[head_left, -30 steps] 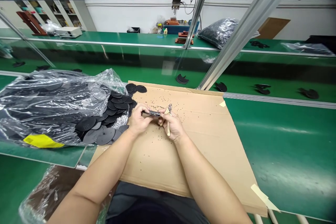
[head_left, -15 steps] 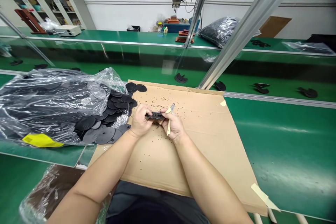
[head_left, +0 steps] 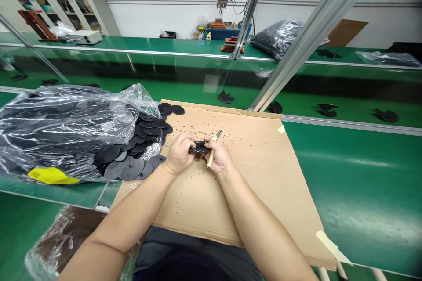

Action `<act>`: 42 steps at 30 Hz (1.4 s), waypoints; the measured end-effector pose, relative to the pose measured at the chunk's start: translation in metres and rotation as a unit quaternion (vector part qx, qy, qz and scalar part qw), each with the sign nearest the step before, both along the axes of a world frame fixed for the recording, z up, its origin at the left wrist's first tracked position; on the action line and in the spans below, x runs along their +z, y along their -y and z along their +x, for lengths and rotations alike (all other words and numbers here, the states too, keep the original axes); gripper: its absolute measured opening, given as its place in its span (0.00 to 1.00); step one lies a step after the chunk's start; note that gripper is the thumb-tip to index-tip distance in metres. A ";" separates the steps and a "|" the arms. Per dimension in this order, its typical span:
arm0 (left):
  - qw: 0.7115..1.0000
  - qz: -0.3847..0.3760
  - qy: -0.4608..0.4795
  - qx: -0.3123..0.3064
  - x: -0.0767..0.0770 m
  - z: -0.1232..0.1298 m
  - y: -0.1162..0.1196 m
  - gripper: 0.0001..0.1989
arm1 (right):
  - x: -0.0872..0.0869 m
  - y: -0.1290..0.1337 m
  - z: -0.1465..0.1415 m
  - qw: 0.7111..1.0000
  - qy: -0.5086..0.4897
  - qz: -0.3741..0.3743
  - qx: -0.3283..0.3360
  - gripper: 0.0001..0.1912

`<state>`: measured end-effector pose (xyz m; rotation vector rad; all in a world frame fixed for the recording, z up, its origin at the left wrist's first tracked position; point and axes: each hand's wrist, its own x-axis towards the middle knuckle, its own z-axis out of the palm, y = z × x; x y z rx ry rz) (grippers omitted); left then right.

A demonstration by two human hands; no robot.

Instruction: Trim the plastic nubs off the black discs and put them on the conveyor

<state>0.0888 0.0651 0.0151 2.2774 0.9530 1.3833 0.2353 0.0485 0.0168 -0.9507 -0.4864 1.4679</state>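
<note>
My left hand is closed on the left end of several stacked black plastic discs, held over the cardboard. The fingertips of my right hand pinch the other end of the stack. That same hand also keeps a pair of side cutters in its palm, with pale handles and metal jaws pointing up and away. Tiny dark scraps lie scattered on the cardboard sheet around and beyond my hands. To the left, a pile of loose black discs spills from a clear plastic bag.
A metal frame post slants up behind the cardboard at the right. Beyond it, black curved parts lie spaced along a green conveyor belt. Masking tape sticks to the near right corner. Below left stands a plastic-lined box.
Both hands have turned the black discs, so the stack is tilted differently and its layered edges show. My left hand has shifted slightly right. The side cutters stay in my right hand.
</note>
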 end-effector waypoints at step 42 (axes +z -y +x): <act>0.992 0.034 0.105 0.068 -0.004 -0.001 -0.003 0.10 | 0.009 0.008 -0.013 0.999 -0.038 -0.009 -0.001 0.12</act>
